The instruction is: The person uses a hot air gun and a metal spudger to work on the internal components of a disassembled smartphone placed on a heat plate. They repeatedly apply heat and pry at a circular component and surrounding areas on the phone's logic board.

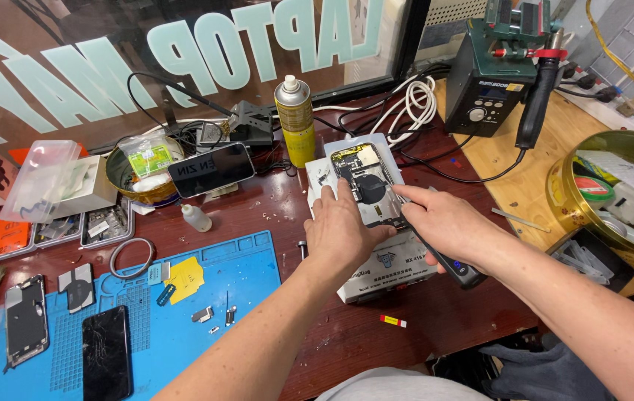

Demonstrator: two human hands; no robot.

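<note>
Opened phone lies back-off on a grey plate in the middle of the bench, insides facing up, just in front of the yellow spray can.

Your left hand lies flat on the phone's lower end, fingers together and pressing down, not curled around anything. Your right hand is wrapped around a dark pen-shaped electric screwdriver; its tip end goes under your fingers at the phone's right edge, so contact point is hidden.

Surface: dark red-brown wooden bench, scuffed, small bits scattered. Blue work mat on the left part. Lighter plywood top on the right. Glass pane with big pale lettering runs along the back.

Counts:
- On the mat: one phone with a cracked black screen, one bare phone frame, one yellow card, a few small metal parts.
- Behind the mat: one small white dropper bottle, one wire ring, one black phone propped on a gold bowl.
- Far left: clear plastic boxes and parts trays; number unclear.
- Back right: one soldering station, one black hot-air handle hanging beside it, one coil of white cable.
- Far right: one round gold tin full of tape rolls and odds.
</note>
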